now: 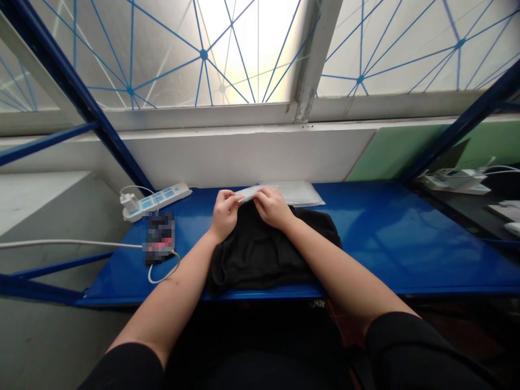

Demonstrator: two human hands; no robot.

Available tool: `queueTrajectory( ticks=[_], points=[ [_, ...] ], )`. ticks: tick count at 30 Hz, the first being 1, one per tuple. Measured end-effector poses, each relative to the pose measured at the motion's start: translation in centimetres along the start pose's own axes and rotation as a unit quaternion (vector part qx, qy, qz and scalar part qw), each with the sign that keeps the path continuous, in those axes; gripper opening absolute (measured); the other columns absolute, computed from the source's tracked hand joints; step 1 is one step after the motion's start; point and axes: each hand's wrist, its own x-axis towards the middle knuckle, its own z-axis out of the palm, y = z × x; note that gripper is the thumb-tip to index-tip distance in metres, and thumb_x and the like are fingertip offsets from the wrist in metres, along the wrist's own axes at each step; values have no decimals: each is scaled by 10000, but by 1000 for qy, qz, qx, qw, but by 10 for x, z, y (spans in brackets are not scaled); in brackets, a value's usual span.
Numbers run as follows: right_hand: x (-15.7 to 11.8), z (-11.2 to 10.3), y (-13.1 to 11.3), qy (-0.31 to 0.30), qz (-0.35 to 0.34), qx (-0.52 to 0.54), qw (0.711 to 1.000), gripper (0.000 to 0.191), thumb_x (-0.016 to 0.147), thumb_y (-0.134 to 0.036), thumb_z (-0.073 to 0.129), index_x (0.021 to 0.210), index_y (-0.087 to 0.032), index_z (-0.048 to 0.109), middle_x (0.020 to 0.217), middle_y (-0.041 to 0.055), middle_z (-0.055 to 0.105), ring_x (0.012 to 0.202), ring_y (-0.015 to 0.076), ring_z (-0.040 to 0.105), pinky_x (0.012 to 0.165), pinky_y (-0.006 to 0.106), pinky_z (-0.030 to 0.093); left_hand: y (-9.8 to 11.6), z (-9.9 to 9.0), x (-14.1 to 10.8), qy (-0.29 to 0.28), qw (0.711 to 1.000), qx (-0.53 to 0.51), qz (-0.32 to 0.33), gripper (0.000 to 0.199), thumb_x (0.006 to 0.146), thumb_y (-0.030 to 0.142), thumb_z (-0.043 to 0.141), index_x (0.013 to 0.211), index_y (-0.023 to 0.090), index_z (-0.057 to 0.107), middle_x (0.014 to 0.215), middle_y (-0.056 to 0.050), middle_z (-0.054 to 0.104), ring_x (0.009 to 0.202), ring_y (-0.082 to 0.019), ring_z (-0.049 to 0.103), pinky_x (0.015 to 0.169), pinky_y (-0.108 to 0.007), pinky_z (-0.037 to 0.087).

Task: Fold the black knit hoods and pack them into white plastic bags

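Note:
My left hand and my right hand meet above the far edge of a crumpled black cloth garment. Between their fingers is a narrow, pale, folded plastic strip, pinched by both hands. The heel of my right hand rests close over the black cloth. Just beyond the hands, a flat translucent plastic bag lies on the glossy blue metal shelf top, partly hidden by the strip and my right hand.
A white power strip with a plug lies at the shelf's far left. Next to it sits a pixelated dark object with a white cable. Blue shelf uprights frame the patterned window. More white sockets and cables lie on the right.

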Motion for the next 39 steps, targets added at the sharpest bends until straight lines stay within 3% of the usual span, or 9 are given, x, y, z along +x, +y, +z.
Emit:
queueTrajectory(
  ticks=[11, 15, 18, 25, 29, 31, 34, 36, 39],
  points=[
    [-3, 4, 11, -36, 66, 83, 994, 294, 1007, -285, 461, 866, -182, 698, 980, 117, 692, 927, 240, 643, 894, 386, 513, -1, 7, -2, -11, 999, -35, -6, 238, 1003, 335, 548, 1044, 213, 748, 1153, -100, 599, 1065, -203, 626, 939, -374, 555],
    [-5, 11, 14, -22, 46, 165, 985, 272, 987, -217, 464, 1115, -187, 702, 1270, 128, 654, 1183, 248, 620, 1039, 414, 497, -1, 7, -3, -35, 999, -26, 27, 245, 1015, 316, 525, 1104, 237, 739, 1186, -97, 601, 1115, -202, 625, 958, -381, 559],
    [-6, 16, 17, -50, 25, 154, 987, 412, 932, -154, 513, 1326, -221, 613, 1444, 122, 548, 1308, 266, 550, 1063, 450, 493, -2, 8, -5, -58, 997, -20, 49, 245, 1016, 304, 523, 1122, 250, 738, 1219, -99, 595, 1151, -206, 617, 952, -383, 566],
    [-8, 13, 15, -139, 51, 40, 988, 281, 932, -217, 569, 1187, -205, 687, 1204, 124, 698, 1016, 285, 686, 865, 396, 568, 3, 12, -6, -104, 990, 6, 93, 231, 998, 293, 550, 1156, 277, 717, 1274, -106, 606, 1214, -238, 582, 930, -407, 555],
    [-7, 11, 11, -88, 84, 68, 990, 365, 914, -131, 492, 1240, -208, 635, 1285, 122, 668, 1090, 287, 663, 912, 406, 549, 3, 13, -3, -100, 989, 105, 37, 496, 907, 284, 675, 1389, 245, 563, 1378, -133, 579, 1307, -297, 512, 1091, -502, 426],
    [-6, 12, 12, -56, 98, 133, 985, 366, 901, -123, 480, 1224, -217, 625, 1293, 102, 665, 1130, 280, 649, 966, 427, 531, -1, 12, -2, -102, 986, 134, -16, 489, 906, 230, 644, 1387, 227, 555, 1353, -130, 614, 1281, -299, 535, 1083, -488, 417],
    [-3, 13, 15, -27, 150, 291, 945, 253, 926, -228, 517, 1158, -234, 618, 1113, 64, 710, 1004, 252, 688, 933, 434, 558, -11, 7, 0, -82, 983, 134, -94, 289, 932, 178, 546, 1196, 203, 659, 1180, -109, 706, 1113, -263, 625, 980, -400, 467],
    [-2, 8, 17, 0, 198, 427, 882, 213, 923, -349, 575, 1116, -261, 589, 984, 27, 699, 874, 228, 704, 859, 432, 591, -17, 3, 2, -44, 979, 130, -150, 183, 937, 190, 534, 1031, 196, 691, 1008, -83, 734, 953, -235, 652, 875, -338, 481],
    [0, -12, 17, 36, 225, 580, 782, 301, 857, -468, 692, 1060, -296, 552, 996, -3, 675, 873, 207, 700, 845, 439, 596, -25, -5, 6, 43, 966, 123, -222, 110, 926, 253, 578, 876, 206, 664, 825, -28, 701, 784, -193, 626, 762, -274, 455]
  ],
)
